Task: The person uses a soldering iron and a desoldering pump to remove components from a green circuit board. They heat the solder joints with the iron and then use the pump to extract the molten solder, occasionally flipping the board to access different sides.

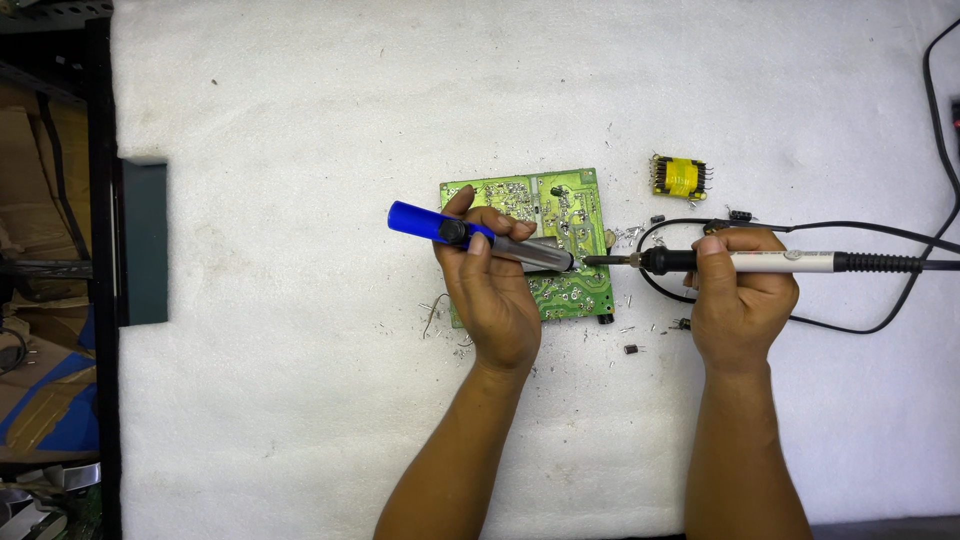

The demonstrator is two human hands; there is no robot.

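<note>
I see my left hand (490, 290) gripping a blue pump (470, 236) and my right hand (740, 295) gripping a white iron (760, 262), tips meeting over the shiny green board (560, 205) on the fuzzy white tabletop (300, 400).

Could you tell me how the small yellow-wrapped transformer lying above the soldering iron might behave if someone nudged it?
The transformer looks blocky and squat, so it would probably slide, not roll. Its side pins may snag the fuzzy white mat. Probably heavy for its size.
</note>
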